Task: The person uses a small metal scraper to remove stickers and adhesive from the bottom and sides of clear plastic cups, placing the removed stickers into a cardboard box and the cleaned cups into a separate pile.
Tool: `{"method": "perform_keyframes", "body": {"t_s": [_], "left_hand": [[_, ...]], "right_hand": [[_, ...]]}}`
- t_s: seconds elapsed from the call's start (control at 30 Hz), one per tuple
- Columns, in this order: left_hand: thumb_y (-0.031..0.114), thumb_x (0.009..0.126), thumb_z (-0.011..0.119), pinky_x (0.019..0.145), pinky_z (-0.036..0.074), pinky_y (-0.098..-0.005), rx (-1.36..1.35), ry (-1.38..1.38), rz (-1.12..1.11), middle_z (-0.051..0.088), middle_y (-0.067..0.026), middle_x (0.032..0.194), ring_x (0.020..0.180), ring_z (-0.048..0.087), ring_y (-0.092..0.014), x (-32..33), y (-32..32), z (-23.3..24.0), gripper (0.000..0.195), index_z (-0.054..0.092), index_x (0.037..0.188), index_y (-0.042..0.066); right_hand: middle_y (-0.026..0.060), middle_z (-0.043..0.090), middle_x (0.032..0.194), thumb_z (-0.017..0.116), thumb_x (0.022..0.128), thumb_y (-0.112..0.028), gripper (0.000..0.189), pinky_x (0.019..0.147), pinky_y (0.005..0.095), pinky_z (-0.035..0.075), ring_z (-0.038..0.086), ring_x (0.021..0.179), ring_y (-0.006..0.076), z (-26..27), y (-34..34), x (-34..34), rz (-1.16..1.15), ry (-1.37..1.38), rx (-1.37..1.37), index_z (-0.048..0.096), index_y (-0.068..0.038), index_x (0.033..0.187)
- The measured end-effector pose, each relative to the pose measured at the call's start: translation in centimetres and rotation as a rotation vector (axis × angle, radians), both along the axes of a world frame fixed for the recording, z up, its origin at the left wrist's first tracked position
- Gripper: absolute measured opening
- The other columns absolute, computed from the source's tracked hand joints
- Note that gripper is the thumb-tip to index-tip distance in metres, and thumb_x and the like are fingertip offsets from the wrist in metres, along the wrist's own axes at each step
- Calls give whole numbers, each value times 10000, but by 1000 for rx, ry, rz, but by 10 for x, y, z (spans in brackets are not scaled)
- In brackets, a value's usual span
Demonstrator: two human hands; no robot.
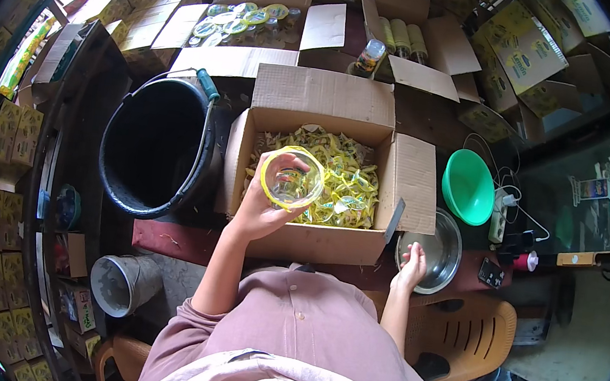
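My left hand (263,211) holds a clear plastic cup (292,180) with a yellow rim over an open cardboard box (325,93). Small yellow printed wrappers or packets (349,179) fill the box. Its round mouth faces up towards me, and a coloured print shows through the cup. My right hand (413,265) is raised over the near left edge of a round metal bowl (437,252), its fingers drawn together; whether something small is between them cannot be made out. A narrow grey metal strip (394,220) stands at the box's near right corner.
A black bucket (159,147) stands left of the box, and a green plastic bowl (469,186) on the right beside a power strip (497,221). Behind are a carton of lidded cups (237,25), a jar (368,58) and a carton of cup stacks (443,42). An orange plastic chair (464,336) is behind me.
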State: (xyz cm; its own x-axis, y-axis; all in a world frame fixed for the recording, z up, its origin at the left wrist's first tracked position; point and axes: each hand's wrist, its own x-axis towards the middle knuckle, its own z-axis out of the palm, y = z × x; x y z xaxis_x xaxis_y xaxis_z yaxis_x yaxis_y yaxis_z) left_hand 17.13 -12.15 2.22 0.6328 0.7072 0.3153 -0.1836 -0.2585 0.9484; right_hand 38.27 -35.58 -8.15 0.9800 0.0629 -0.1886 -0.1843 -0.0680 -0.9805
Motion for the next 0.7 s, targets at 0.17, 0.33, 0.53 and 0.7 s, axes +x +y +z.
{"method": "perform_keyframes", "body": {"t_s": [0.17,0.33,0.53,0.7], "left_hand": [[70,636,720,853,404,-313,-34,3,-41,453,-72,1065,1024,474,-182,2,-5,-1,616,393,1156,43],[55,641,714,864,404,-321,-21,-51,-38,459,-89,1057,1013,490,-195,-2,-8,1,622,369,1159,42],[70,624,724,886,395,-326,130,-30,10,508,-111,1053,1015,512,-219,-6,-12,8,649,346,1150,33],[82,606,740,904,391,-342,269,1,64,508,-125,1071,1029,506,-233,-11,-11,5,710,330,1183,32]], "right_hand": [[-24,590,788,559,857,-283,204,505,170,342,492,619,44,-13,-1,-3,140,139,-33,606,-87,887],[-5,572,765,635,810,-213,184,560,185,392,493,641,52,-17,14,-1,265,27,-175,589,-41,854],[-2,581,752,641,798,-140,151,556,172,399,506,638,47,-29,16,3,295,33,-122,576,-22,867],[-5,588,829,594,816,-78,148,576,160,399,525,686,51,-16,13,-2,302,153,55,558,-20,947]]}}
